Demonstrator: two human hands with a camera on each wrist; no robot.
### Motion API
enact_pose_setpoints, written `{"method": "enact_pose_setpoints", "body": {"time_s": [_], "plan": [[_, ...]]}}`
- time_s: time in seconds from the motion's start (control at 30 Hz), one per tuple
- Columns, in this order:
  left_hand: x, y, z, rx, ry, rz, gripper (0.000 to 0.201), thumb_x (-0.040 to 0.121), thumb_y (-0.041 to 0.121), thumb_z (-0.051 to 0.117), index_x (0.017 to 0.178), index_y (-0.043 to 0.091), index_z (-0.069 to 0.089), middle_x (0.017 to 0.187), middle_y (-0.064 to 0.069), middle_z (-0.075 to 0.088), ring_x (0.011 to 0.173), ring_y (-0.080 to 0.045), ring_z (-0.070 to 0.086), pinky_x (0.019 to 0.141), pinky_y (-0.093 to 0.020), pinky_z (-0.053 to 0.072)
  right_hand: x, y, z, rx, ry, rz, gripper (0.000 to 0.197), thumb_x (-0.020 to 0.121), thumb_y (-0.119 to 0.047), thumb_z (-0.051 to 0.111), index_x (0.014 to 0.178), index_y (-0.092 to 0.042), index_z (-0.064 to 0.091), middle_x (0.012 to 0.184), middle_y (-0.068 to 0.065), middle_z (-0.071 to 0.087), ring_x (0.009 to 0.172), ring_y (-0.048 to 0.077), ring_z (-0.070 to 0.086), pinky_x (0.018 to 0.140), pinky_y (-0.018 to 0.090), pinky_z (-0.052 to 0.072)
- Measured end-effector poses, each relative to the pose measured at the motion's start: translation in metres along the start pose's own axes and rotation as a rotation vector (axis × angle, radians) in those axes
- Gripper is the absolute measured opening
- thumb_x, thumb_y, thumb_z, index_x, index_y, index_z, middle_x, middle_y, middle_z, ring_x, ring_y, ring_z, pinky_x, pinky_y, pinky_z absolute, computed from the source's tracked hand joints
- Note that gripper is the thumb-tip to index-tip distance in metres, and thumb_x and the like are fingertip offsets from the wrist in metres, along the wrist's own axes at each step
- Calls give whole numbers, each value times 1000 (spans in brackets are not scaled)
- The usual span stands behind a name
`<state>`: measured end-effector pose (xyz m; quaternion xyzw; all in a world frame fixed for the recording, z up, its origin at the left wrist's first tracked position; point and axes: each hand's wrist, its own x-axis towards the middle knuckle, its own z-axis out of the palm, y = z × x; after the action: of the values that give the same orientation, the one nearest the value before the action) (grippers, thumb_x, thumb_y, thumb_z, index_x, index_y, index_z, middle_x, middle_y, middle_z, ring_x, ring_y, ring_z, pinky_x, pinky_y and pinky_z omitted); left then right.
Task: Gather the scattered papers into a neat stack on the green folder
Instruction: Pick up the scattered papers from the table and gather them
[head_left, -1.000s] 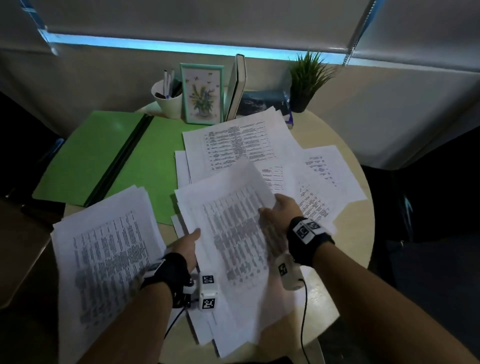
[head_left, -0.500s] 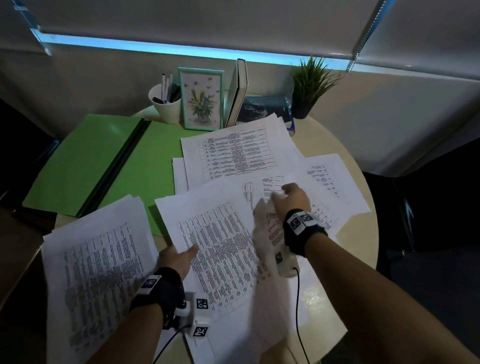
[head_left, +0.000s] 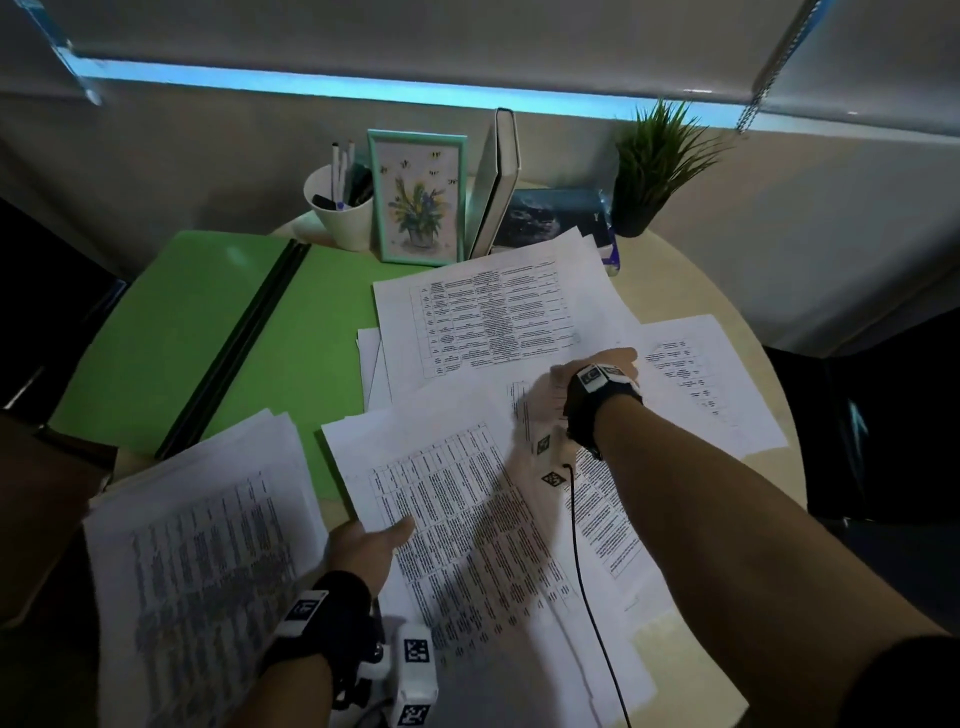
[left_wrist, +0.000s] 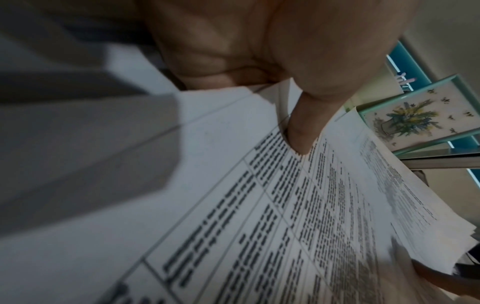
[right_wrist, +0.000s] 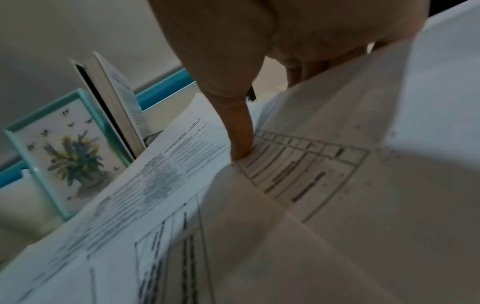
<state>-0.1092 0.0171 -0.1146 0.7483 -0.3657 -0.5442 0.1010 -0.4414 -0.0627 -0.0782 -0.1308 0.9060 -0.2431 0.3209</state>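
The green folder (head_left: 182, 338) lies open on the left of the round table. A loose pile of printed papers (head_left: 208, 545) overhangs the table's near-left edge. My left hand (head_left: 384, 535) grips a fanned bundle of sheets (head_left: 467, 519) at its left edge, the thumb (left_wrist: 301, 131) on top and the fingers hidden underneath. My right hand (head_left: 618, 358) reaches over the middle of the table. Its thumb (right_wrist: 240, 133) presses on a printed sheet (right_wrist: 337, 185) whose edge curls up over the fingers. More sheets (head_left: 493, 322) lie scattered beyond it, and another sheet (head_left: 701, 384) lies to the right.
Along the back stand a white pen cup (head_left: 343, 213), a framed flower picture (head_left: 418, 197), an upright book (head_left: 498, 176), a dark flat book (head_left: 556, 213) and a potted plant (head_left: 654, 166). The table edge (head_left: 769, 322) curves close on the right.
My right hand has let go of the bundle and moved forward and right to a sheet farther out. The left hand keeps the bundle, now lower and flatter.
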Motion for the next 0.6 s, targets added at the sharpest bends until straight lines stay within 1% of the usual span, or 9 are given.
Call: {"method": "enact_pose_setpoints", "body": {"time_s": [0.07, 0.1, 0.17, 0.2, 0.3, 0.4, 0.47, 0.57, 0.6], "plan": [[2, -1, -1, -9, -9, 1, 91, 74, 46, 78, 143, 3, 38, 148, -12, 41, 132, -33, 42, 111, -46, 33, -4, 0, -3, 41, -8, -18, 47, 75, -26, 72, 115, -6, 56, 123, 15, 60, 109, 34, 59, 96, 46, 49], [3, -1, -1, -9, -6, 5, 90, 74, 45, 78, 142, 3, 39, 147, -12, 42, 131, -33, 44, 110, -45, 34, -6, 0, -6, 43, 2, -35, 32, 76, -24, 70, 100, -7, 57, 111, 14, 66, 100, 33, 64, 89, 43, 53], [0, 0, -1, -2, 1, 3, 90, 75, 45, 78, 143, 3, 37, 148, -12, 42, 131, -33, 43, 110, -44, 34, -11, 0, -12, 74, 17, -83, 15, 81, -18, 64, 91, -10, 57, 101, 14, 69, 91, 33, 64, 80, 37, 55], [-1, 1, -2, 0, 2, 3, 92, 74, 46, 78, 144, 3, 36, 148, -12, 41, 132, -33, 42, 110, -44, 34, -13, 0, -16, 102, 20, -114, 12, 83, -16, 60, 94, -10, 59, 102, 14, 68, 89, 33, 63, 77, 35, 52], [-7, 6, -3, 6, -8, 19, 94, 72, 50, 78, 143, 4, 37, 148, -11, 42, 131, -32, 44, 110, -44, 34, -24, -1, -29, 182, 87, -203, 22, 86, -18, 56, 105, -11, 63, 101, 12, 67, 83, 31, 56, 71, 29, 42], [-13, 10, -4, 62, 3, 35, 81, 79, 44, 74, 140, 1, 41, 144, -13, 46, 127, -32, 47, 106, -38, 37, -37, -5, -48, 271, 161, -317, 18, 84, -22, 54, 98, -14, 62, 93, 10, 67, 82, 33, 59, 66, 30, 43], [-20, 14, -2, 78, 2, 61, 75, 83, 42, 71, 139, 2, 42, 144, -12, 46, 127, -32, 47, 104, -36, 37, -46, -8, -67, 285, 195, -401, 14, 87, -23, 54, 99, -18, 61, 92, 6, 64, 82, 30, 58, 69, 30, 44], [-32, 21, 3, 148, 35, 75, 82, 87, 45, 64, 148, 3, 28, 154, -12, 30, 138, -32, 35, 111, -39, 30, -59, -12, -96, 285, 233, -517, 25, 92, -25, 54, 115, -18, 61, 107, 5, 66, 91, 25, 58, 77, 25, 41], [-36, 24, 4, 186, 55, 85, 80, 89, 44, 62, 147, 2, 28, 154, -13, 29, 138, -33, 35, 110, -39, 31, -63, -14, -105, 283, 246, -562, 27, 92, -26, 54, 117, -18, 61, 109, 5, 67, 94, 25, 60, 78, 25, 42]]}}
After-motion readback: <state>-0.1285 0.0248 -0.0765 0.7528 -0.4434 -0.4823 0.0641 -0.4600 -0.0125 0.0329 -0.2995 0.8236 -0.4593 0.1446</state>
